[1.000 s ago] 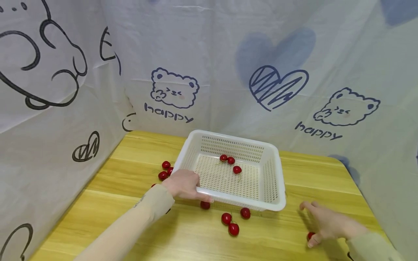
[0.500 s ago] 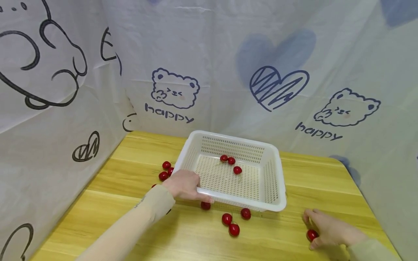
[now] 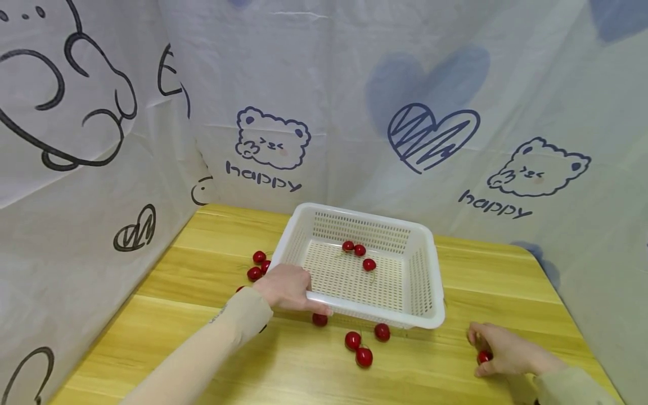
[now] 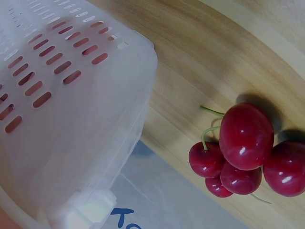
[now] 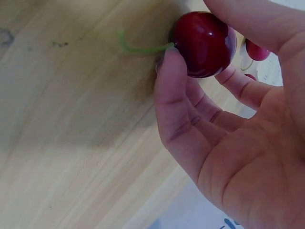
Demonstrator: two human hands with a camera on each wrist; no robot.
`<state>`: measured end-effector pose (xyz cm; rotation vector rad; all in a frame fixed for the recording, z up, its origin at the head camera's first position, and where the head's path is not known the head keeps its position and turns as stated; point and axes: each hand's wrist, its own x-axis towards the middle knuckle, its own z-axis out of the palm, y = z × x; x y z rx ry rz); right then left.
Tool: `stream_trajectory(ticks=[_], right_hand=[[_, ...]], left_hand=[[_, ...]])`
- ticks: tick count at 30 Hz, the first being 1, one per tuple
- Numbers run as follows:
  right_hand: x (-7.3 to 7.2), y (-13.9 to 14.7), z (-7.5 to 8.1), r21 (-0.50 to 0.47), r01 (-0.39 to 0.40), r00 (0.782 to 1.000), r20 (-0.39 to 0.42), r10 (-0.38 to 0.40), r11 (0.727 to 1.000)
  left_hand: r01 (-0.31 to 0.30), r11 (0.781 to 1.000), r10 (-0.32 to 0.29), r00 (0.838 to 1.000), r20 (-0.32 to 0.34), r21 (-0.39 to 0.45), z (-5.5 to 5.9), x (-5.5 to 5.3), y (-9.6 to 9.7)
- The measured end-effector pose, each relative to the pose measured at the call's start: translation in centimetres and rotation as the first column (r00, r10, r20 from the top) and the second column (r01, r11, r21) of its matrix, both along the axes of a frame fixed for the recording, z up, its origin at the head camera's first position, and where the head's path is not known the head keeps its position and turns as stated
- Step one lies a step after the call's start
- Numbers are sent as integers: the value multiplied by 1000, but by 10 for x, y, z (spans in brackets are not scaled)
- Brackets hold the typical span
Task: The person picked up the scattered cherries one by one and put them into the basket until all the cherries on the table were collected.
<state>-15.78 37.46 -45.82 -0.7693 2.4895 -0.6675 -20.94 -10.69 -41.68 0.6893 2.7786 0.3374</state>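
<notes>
My left hand (image 3: 289, 288) grips the near left corner of a white plastic basket (image 3: 374, 306), its thumb along the front rim. In the left wrist view the slotted basket wall (image 4: 109, 90) fills the left side, with several cherries (image 4: 247, 136) beyond it. Inside the basket lie 3 red cherries (image 3: 369, 264). Far to the right, my right hand (image 3: 516, 351) pinches a single cherry (image 3: 484, 357) low over the table. In the right wrist view this cherry (image 5: 202, 45) sits between thumb and fingertips, its green stem sticking out past the index finger.
In front of the basket lie several loose cherries (image 3: 364, 357) on the yellow wood table (image 3: 420, 377). A cluster of cherries (image 3: 255, 273) rests left of the basket. White printed cloth (image 3: 344, 112) stands behind and along both sides.
My right hand has lowered around the cherry at the right, its fingers closing in, and the cherry has shifted slightly. The left hand and the basket stay in place.
</notes>
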Motion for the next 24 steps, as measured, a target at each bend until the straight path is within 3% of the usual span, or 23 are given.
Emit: stream_trajectory(ticks=[11,17,24], right_hand=[[-7,2,-3,-56,12,994,113,-5,998],[-10,-1,-3,-67,13,998,67,-9,998],[-11,-6,-5,-77,-1,999,-48,-3,997]], left_hand=[[3,1000,-3,1000,-2,-7,1,1,1],[-8,1000,8,1000,12,-6,3,1,2],[-10,1000,10,1000,20,0,5,3,2]])
